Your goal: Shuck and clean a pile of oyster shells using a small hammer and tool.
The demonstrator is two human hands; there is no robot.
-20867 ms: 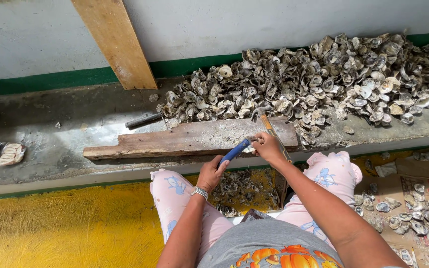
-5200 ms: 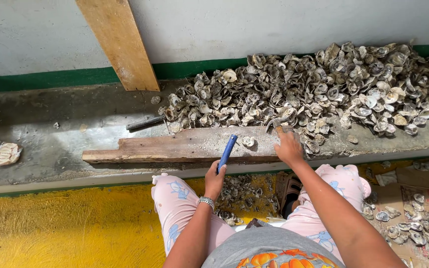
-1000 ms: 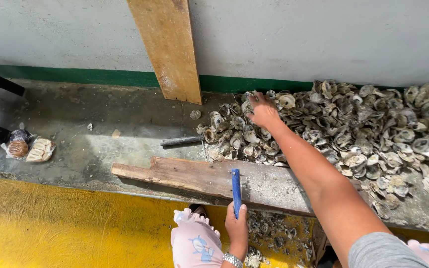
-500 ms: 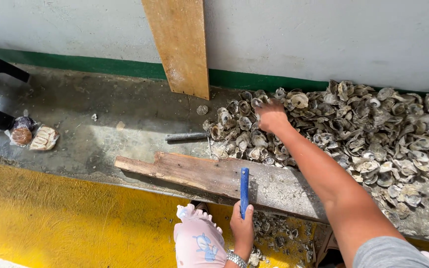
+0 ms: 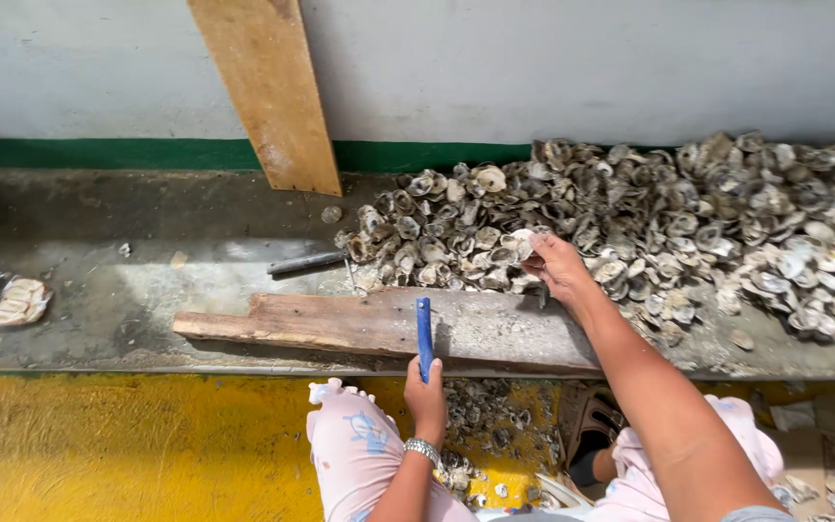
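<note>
We see the left hand (image 5: 425,394) with its fingers wrapped around a blue-handled tool (image 5: 424,333), which stands up against the wooden board (image 5: 359,324) on the bench (image 5: 147,290). The right hand (image 5: 561,271) reaches into the shell pile (image 5: 688,213), fingers curled on a shell (image 5: 526,242) at the pile's near edge

Blue tool handle (image 5: 424,333), grey-white shells (image 5: 688,213), brown plank (image 5: 379,324), yellow floor (image 5: 128,445), green wall stripe (image 5: 99,153)
</note>
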